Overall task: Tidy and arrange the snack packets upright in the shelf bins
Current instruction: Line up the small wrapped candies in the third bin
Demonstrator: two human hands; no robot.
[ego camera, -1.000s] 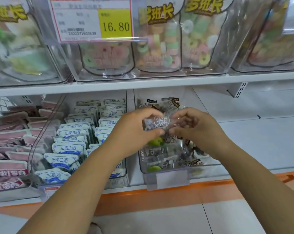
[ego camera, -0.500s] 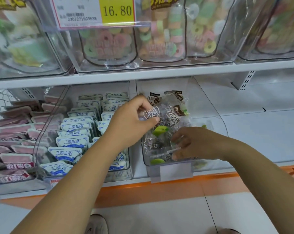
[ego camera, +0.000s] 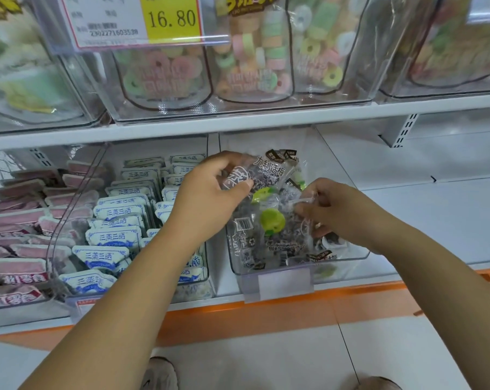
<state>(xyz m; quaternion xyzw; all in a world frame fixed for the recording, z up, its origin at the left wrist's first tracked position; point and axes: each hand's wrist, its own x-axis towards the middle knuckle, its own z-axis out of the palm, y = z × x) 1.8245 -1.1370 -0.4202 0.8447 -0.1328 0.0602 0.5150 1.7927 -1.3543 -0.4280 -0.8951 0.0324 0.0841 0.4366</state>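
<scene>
A clear bin [ego camera: 350,256] on the lower shelf holds several transparent plum-snack packets with dark contents and green fruit marks. My left hand [ego camera: 212,190] grips the top corner of one upright packet [ego camera: 266,175] at the back of the bin. My right hand [ego camera: 325,209] pinches the clear top edge of a second packet [ego camera: 272,223] that lies further forward and lower in the same bin. The remaining packets lie jumbled at the bin's front.
Left of it stands a bin of blue-and-white packets [ego camera: 111,237] in upright rows, then pink packets [ego camera: 15,220] at the far left. The upper shelf [ego camera: 238,122] carries clear bins of ring candy with a price tag [ego camera: 131,21]. Bare white shelf [ego camera: 435,209] lies to the right.
My hands parted: the left kept one packet high at the back, while the right dropped into the bin and then rose a little, now pinching a second packet's top edge.
</scene>
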